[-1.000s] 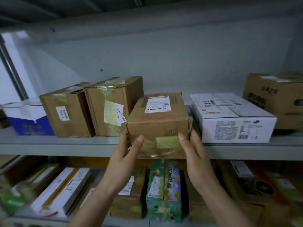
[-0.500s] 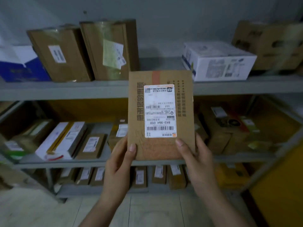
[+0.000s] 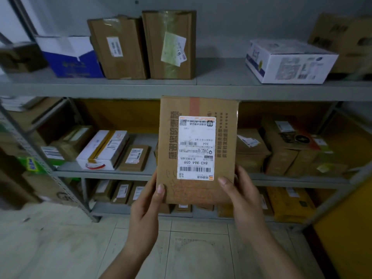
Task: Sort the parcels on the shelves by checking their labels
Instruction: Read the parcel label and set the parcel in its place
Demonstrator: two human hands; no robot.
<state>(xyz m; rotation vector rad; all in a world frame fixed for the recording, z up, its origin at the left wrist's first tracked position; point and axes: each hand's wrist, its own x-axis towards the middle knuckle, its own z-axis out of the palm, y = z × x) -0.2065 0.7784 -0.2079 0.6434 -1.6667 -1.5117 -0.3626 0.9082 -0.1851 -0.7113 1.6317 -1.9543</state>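
Note:
I hold a flat brown cardboard parcel (image 3: 173,150) upright in front of the shelves, its broad face towards me. A white shipping label (image 3: 196,148) on it reads upside down, with "B43-X64 059" and a barcode. My left hand (image 3: 147,206) grips the parcel's lower left edge, thumb on the front. My right hand (image 3: 244,198) grips the lower right edge, thumb just below the label.
The grey top shelf (image 3: 219,77) carries two upright brown boxes (image 3: 145,47), a blue-and-white box (image 3: 68,57), a white box (image 3: 289,61) and a brown box (image 3: 346,39). The middle shelf (image 3: 100,174) and bottom shelf hold several parcels. Tiled floor (image 3: 181,248) lies below.
The parcel came off the top shelf, was tipped up so its label faces me, and now sits lower, in front of the middle shelf. The view has tilted down.

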